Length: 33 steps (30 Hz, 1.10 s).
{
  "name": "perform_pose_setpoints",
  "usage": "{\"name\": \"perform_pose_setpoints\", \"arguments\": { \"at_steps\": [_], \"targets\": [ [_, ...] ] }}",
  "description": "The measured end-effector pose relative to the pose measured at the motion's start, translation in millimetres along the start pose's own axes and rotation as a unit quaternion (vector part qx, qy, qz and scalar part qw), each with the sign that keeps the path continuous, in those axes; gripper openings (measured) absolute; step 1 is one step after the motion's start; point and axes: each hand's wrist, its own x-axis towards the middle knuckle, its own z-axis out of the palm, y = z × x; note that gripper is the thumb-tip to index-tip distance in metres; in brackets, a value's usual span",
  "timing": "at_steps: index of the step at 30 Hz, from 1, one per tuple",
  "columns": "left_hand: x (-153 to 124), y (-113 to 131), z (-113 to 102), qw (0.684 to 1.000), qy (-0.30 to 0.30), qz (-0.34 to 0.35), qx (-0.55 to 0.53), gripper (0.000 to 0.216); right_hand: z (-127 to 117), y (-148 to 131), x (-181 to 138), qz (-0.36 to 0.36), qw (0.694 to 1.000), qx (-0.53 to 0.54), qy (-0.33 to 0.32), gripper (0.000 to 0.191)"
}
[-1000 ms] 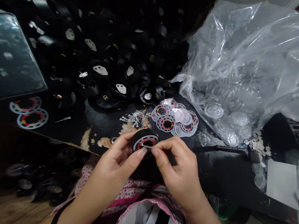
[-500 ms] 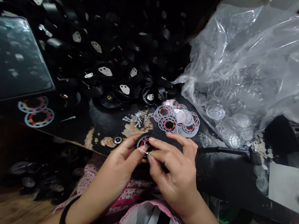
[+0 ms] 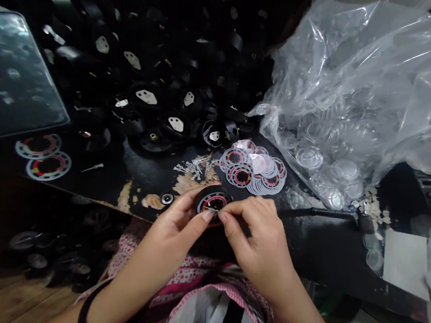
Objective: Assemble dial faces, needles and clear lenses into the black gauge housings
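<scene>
Black gauge [image 3: 212,199] in left hand [image 3: 176,225], under thumb [image 3: 196,226]

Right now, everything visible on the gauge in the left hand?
The gauge is a round black casing, plastic-looking, its dial printed with white marks and red arcs. Held near the bench edge, it tilts toward the camera. The left hand grips it, thumb over the lower face; fingers of the right hand sit at its lower right, contact unclear.

Shadow is swallowing the black housings [image 3: 152,64] toward eleven o'clock, while glare is streaking the plastic bag [image 3: 351,78] toward two o'clock.
</scene>
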Motion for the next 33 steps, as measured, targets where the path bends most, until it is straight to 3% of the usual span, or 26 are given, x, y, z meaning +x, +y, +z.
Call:
{"name": "perform_pose_setpoints", "arguments": {
  "at_steps": [5, 17, 33],
  "targets": [
    [-3, 9, 4, 0.993, 0.008, 0.060, 0.098, 0.027, 1, -1, 1, 0.014, 1.000, 0.005, 0.008, 0.013],
    [-10, 21, 10, 0.983, 0.044, 0.109, 0.138, 0.022, 1, -4, -2, 0.027, 0.995, 0.090, 0.044, 0.015],
    [-25, 11, -9, 0.931, 0.048, 0.171, 0.318, 0.035, 5, -9, -11, 0.031, 0.995, 0.090, 0.024, 0.019]
  ]
}}
